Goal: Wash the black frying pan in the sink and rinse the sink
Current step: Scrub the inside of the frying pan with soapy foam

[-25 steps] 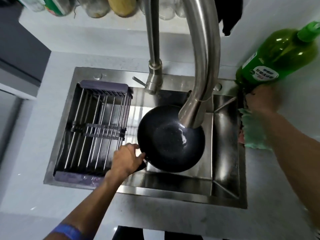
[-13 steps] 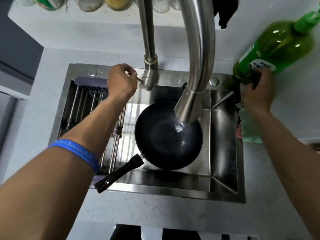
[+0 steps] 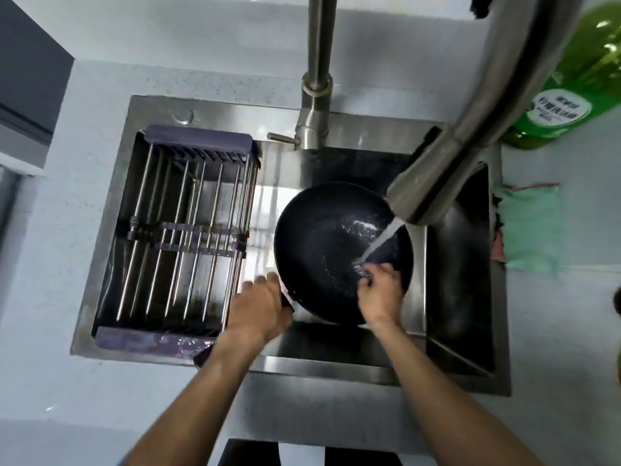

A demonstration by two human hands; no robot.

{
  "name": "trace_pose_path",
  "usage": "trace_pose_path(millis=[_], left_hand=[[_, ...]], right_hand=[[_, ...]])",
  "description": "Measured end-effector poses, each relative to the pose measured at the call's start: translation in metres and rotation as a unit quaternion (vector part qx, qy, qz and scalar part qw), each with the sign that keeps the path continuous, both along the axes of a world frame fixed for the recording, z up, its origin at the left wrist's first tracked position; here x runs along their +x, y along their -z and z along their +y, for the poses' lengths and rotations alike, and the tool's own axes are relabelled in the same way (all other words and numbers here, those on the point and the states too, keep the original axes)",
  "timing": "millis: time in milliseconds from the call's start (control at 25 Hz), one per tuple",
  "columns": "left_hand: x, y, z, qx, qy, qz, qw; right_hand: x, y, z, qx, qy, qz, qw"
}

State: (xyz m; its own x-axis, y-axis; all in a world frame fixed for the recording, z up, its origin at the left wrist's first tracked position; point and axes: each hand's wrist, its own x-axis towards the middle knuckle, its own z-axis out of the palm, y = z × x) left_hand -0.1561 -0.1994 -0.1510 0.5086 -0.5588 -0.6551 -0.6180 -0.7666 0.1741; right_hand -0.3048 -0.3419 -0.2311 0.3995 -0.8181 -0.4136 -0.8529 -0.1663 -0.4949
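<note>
The black frying pan (image 3: 322, 243) lies in the steel sink (image 3: 460, 297), under the tap spout (image 3: 433, 183). Water runs from the spout into the pan's right side. My left hand (image 3: 258, 307) grips the pan's handle at the pan's lower left rim; the handle is mostly hidden under it. My right hand (image 3: 379, 294) is inside the pan at its lower right, holding a small dark scrubber (image 3: 361, 269) where the water lands.
A metal drying rack (image 3: 181, 237) fills the sink's left half. The tap lever (image 3: 282, 137) sticks out left of the tap base. A green soap bottle (image 3: 571, 92) and a green cloth (image 3: 527, 227) sit on the counter to the right.
The water now runs. My left hand left the tap lever and took the pan's handle. My right hand left the soap bottle and came into the pan with a scrubber.
</note>
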Motion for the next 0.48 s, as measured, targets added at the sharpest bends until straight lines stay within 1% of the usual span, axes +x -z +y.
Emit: trace_pose_path(millis=[40,120,160,200,240,320,360,400,440,480], left_hand=[[-0.011,0.016,0.012,0.047,0.036,0.000,0.998],[-0.017,0.038,0.022,0.045,0.047,-0.016,0.998],[-0.013,0.043,0.022,0.036,0.045,-0.027,0.998],[-0.010,0.044,0.020,0.034,0.041,-0.026,0.998],[-0.009,0.045,0.020,0.038,0.038,-0.023,0.998],[-0.014,0.048,0.021,0.044,0.048,-0.046,0.997],[-0.016,0.050,0.021,0.049,0.063,-0.065,0.995],[-0.018,0.053,0.022,0.050,0.064,-0.074,0.994],[-0.018,0.056,0.022,0.046,0.053,-0.066,0.995],[-0.017,0.057,0.022,0.046,0.038,-0.054,0.997]], right_hand=[[0.020,0.016,0.008,0.023,-0.059,0.007,0.998],[0.036,0.042,0.003,0.039,-0.191,0.034,0.980],[0.030,0.053,-0.003,0.033,-0.226,0.062,0.972],[0.016,0.057,-0.005,0.035,-0.237,0.093,0.967],[0.006,0.058,0.002,0.075,-0.244,0.115,0.960],[0.016,0.053,0.020,0.194,-0.259,0.070,0.943],[0.035,0.054,0.014,0.224,-0.262,0.039,0.938],[0.053,0.060,0.000,0.232,-0.254,0.015,0.939],[0.061,0.065,-0.020,0.217,-0.233,0.009,0.948],[0.056,0.066,-0.035,0.205,-0.211,0.036,0.955]])
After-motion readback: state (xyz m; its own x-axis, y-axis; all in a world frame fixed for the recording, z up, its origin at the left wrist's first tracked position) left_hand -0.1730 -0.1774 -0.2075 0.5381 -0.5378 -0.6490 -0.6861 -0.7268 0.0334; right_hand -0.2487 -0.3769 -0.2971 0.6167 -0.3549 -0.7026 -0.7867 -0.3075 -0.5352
